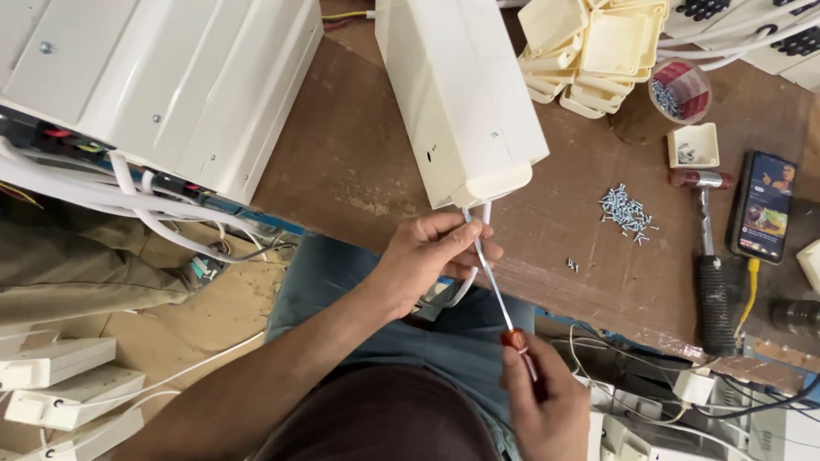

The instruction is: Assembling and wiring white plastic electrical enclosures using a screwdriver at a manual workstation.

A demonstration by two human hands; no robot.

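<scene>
A long cream plastic box (461, 94) lies on the brown workbench (342, 154), its near end hanging over the edge. A white cable (471, 282) comes out of that end. My left hand (427, 256) pinches the cable just below the box. My right hand (538, 397) grips the red handle of a screwdriver (497, 286); its thin shaft runs up to the box's near end, beside my left fingers.
A pile of small screws (626, 210), a hammer (707, 256), a lit phone (763, 207), a cup of screws (681, 89) and stacked cream covers (598, 43) sit right. A large white metal unit (162, 85) with cables stands left. White sockets (60, 384) lie on the floor.
</scene>
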